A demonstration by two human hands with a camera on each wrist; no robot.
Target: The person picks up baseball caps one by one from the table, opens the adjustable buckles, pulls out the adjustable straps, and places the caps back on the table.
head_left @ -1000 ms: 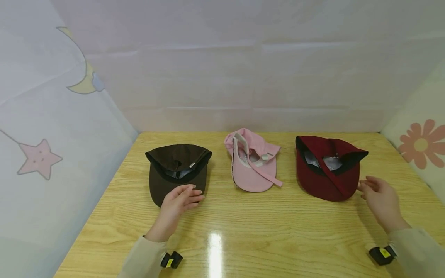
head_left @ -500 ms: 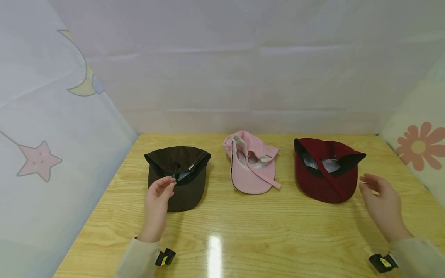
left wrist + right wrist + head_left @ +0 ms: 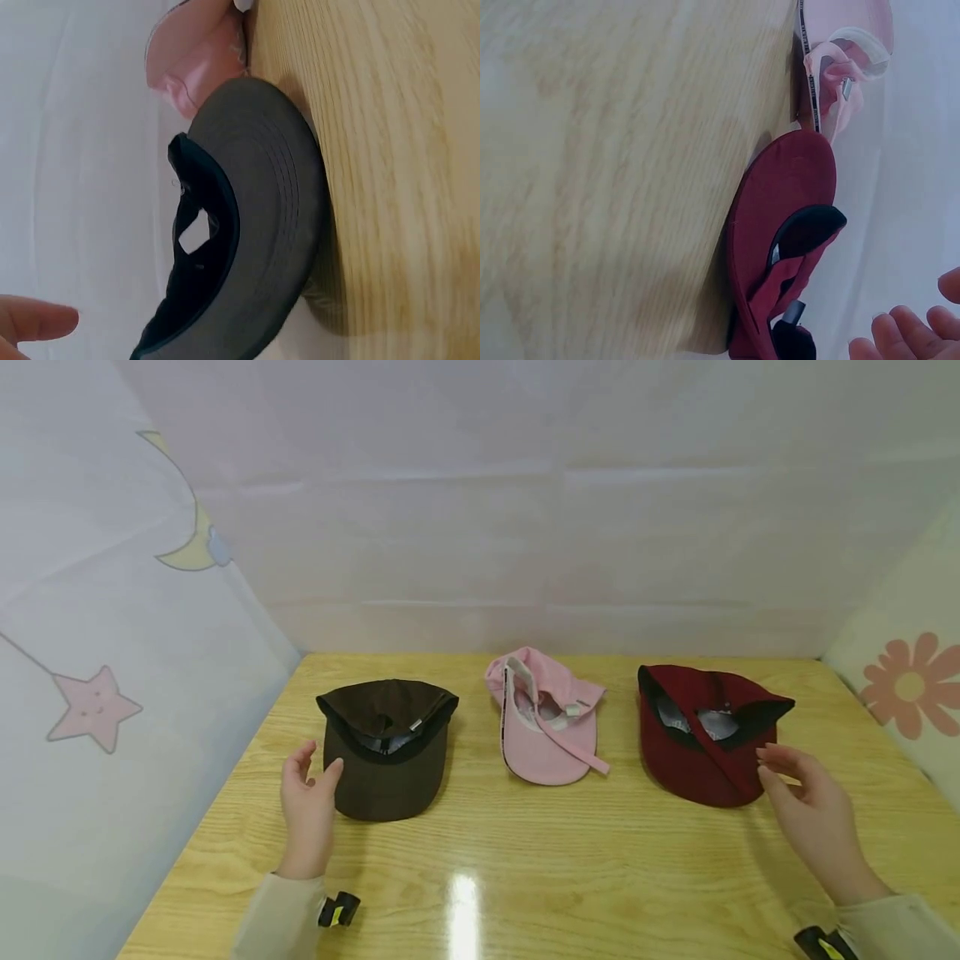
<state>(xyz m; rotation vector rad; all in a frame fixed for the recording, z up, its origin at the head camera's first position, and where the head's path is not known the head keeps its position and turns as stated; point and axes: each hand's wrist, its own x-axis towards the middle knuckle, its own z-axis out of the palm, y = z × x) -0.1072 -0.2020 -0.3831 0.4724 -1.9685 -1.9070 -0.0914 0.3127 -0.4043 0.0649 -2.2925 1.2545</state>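
Three baseball caps lie in a row on the wooden table, undersides showing and brims toward me. The dark brown cap [image 3: 390, 789] is on the left, the pink cap [image 3: 547, 752] in the middle, the dark red cap [image 3: 697, 768] on the right. My left hand [image 3: 309, 814] is at the brown cap's left edge, thumb and fingers apart, holding nothing. Beside the red cap's right brim edge is my right hand [image 3: 813, 814], fingers relaxed; whether its fingertips touch the brim cannot be told. In the left wrist view a fingertip [image 3: 52, 320] shows apart from the brown cap.
The wooden table [image 3: 540, 868] reaches back to a pale cloth wall [image 3: 465, 552]. Side walls stand left and right, printed with a star [image 3: 93, 708] and a flower [image 3: 909, 687]. Both wrists wear small black devices on straps.
My left hand has moved left, from over the brown cap's brim to its left edge, and its fingers have spread. My right hand has shifted slightly left toward the red cap. The caps stay put.
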